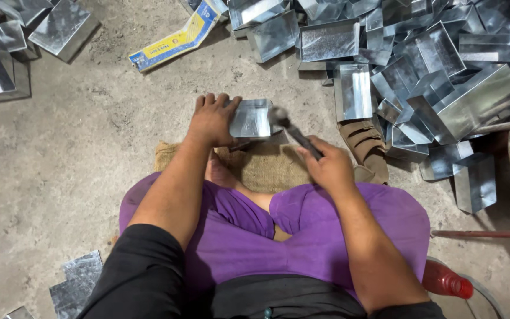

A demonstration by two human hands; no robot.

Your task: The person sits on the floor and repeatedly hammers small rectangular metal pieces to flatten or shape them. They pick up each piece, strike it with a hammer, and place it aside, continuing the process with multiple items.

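Observation:
I sit cross-legged on a concrete floor in purple trousers. My left hand point(212, 120) grips the left edge of a small folded sheet-metal tray point(250, 119) and holds it down in front of me. My right hand point(328, 168) is closed around the handle of a hammer point(293, 132). The hammer's blurred head is at the tray's right edge. Under the tray lies a piece of brown sackcloth point(267, 166) spread on the floor.
A big heap of similar shiny metal trays point(432, 65) fills the upper right. More trays point(7, 41) lie at the upper left, flat metal sheets point(75, 283) at the lower left. A yellow-and-blue carton point(175, 40) lies ahead, a red bottle point(447, 281) at my right hip.

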